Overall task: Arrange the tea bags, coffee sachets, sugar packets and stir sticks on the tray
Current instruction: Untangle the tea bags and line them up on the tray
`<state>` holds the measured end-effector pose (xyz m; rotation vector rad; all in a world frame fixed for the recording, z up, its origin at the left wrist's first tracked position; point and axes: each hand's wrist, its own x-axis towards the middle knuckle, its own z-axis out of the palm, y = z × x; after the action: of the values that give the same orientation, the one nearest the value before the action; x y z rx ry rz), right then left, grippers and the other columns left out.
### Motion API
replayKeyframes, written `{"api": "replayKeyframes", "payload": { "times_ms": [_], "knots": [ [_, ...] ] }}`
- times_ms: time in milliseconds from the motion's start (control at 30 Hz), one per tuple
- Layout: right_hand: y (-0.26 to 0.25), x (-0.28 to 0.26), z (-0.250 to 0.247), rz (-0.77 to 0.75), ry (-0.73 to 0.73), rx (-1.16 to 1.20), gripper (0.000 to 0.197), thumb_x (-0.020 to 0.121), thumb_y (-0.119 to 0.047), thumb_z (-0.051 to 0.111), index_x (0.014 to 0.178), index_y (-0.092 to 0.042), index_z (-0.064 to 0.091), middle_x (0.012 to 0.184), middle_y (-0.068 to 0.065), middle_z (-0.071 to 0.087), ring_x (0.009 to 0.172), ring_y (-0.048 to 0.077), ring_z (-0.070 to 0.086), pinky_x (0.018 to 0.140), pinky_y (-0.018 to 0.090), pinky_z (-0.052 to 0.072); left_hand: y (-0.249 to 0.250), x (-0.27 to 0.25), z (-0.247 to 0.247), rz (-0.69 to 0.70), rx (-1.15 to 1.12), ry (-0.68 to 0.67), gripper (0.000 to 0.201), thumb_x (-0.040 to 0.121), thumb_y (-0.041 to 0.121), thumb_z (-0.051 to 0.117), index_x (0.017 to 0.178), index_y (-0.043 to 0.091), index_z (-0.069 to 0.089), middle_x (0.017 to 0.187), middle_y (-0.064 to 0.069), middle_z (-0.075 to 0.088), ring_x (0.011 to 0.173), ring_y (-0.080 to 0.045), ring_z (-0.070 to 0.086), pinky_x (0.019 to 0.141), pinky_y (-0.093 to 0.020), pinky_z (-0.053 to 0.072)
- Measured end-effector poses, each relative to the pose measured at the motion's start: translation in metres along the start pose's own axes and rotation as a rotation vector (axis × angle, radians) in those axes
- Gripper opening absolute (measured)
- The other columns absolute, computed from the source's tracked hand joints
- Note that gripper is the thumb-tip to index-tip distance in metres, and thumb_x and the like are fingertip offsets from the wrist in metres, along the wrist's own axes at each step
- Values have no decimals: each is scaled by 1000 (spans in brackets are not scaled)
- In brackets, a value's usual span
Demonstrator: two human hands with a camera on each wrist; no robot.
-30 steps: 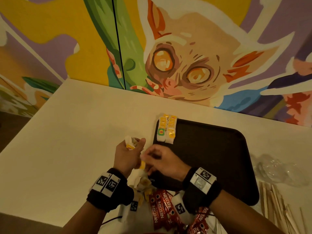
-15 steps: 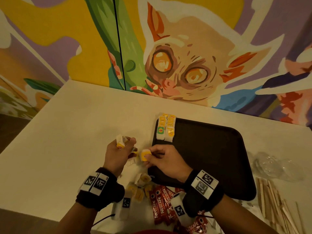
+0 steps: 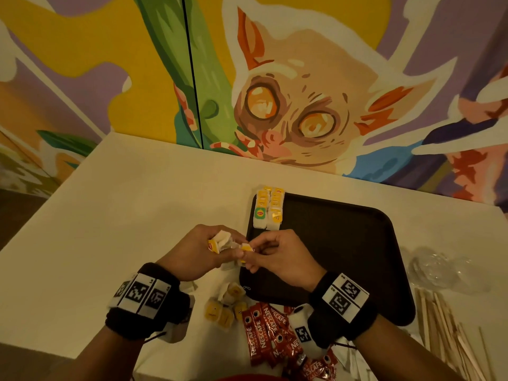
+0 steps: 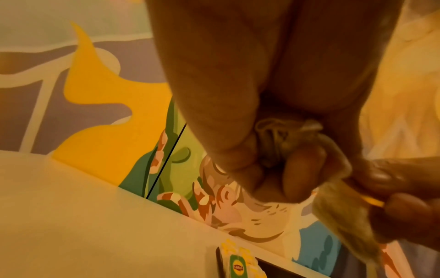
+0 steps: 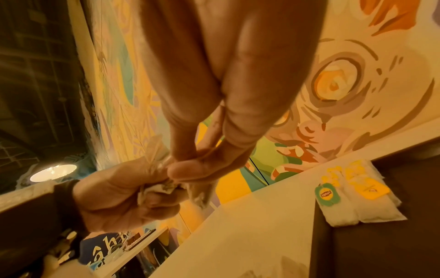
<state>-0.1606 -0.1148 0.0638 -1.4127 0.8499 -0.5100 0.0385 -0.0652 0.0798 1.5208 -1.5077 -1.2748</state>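
A dark tray [image 3: 330, 243] lies on the cream table, with two rows of tea bags [image 3: 268, 210] [image 5: 352, 195] at its far left corner. Just left of the tray's left edge, my left hand [image 3: 217, 248] grips a small bunch of tea bags [image 3: 220, 240] [image 4: 276, 143] with yellow tags. My right hand [image 3: 253, 250] pinches the yellow tag of a tea bag [image 3: 246, 247] [image 4: 333, 216] right beside the left fingers. More loose tea bags [image 3: 224, 306] and red coffee sachets [image 3: 264, 331] lie near the table's front edge. Wooden stir sticks [image 3: 445, 334] lie at the right.
A crumpled clear plastic wrapper [image 3: 437, 268] rests right of the tray. White packets [image 3: 354, 358] show under my right forearm. A painted mural wall [image 3: 275, 92] rises behind the table's far edge. Most of the tray's surface is bare.
My hands rose and came together left of the tray. The right hand, which held a yellow tag apart from the left, now pinches it right against the left hand's bunch.
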Motion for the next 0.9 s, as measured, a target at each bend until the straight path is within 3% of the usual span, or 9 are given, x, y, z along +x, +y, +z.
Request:
{"api": "replayKeyframes", "payload": {
  "times_ms": [67, 167, 267, 467, 600, 767, 900],
  "knots": [
    [1, -1, -2, 2, -2, 15, 20, 81, -8, 76, 93, 5, 66, 79, 15, 72, 67, 20, 71, 65, 25, 59, 4, 0, -3, 11, 25, -39, 19, 80, 24, 75, 99, 23, 73, 97, 3, 72, 60, -4, 57, 51, -19, 46],
    [2, -3, -3, -1, -16, 58, 20, 82, -1, 73, 93, 10, 62, 83, 23, 67, 69, 22, 71, 64, 26, 59, 8, -1, -4, 11, 9, -66, 16, 78, 24, 78, 93, 19, 75, 82, -2, 71, 57, -4, 54, 51, -20, 45],
    [1, -3, -3, -15, -26, 119, 12, 82, 3, 70, 92, 6, 63, 83, 21, 66, 73, 24, 71, 66, 27, 60, 7, -2, -2, 17, 6, -34, 15, 76, 19, 79, 91, 17, 75, 72, 6, 70, 57, -1, 55, 53, -15, 44],
    [-1, -6, -6, -46, -13, 161, 16, 77, -7, 75, 88, 1, 66, 87, 18, 71, 81, 36, 70, 71, 34, 60, 1, -3, -1, 77, 72, 77, 10, 80, 16, 77, 86, 23, 73, 82, 14, 72, 79, -3, 67, 70, -10, 47],
    [-5, -8, -8, -87, 36, 110, 18, 79, -7, 73, 93, 2, 67, 88, 22, 72, 79, 33, 71, 71, 32, 60, -1, -4, -1, 92, 116, 81, 10, 80, 20, 77, 83, 28, 72, 82, 15, 72, 78, -5, 66, 70, -14, 49],
    [-8, -6, -6, -131, 48, 61, 14, 83, -4, 73, 96, 0, 68, 85, 16, 73, 78, 32, 71, 73, 33, 59, 1, -1, 4, 131, 120, 89, 6, 82, 22, 75, 88, 22, 74, 81, 11, 73, 77, -5, 68, 71, -19, 52],
    [-11, -5, -8, -156, 136, 30, 16, 84, -4, 72, 99, 0, 69, 87, 11, 73, 78, 22, 71, 72, 32, 59, -2, 0, 4, 149, 148, 121, 6, 83, 24, 73, 86, 29, 74, 81, 14, 73, 77, -5, 68, 72, -24, 53]
  ]
}}
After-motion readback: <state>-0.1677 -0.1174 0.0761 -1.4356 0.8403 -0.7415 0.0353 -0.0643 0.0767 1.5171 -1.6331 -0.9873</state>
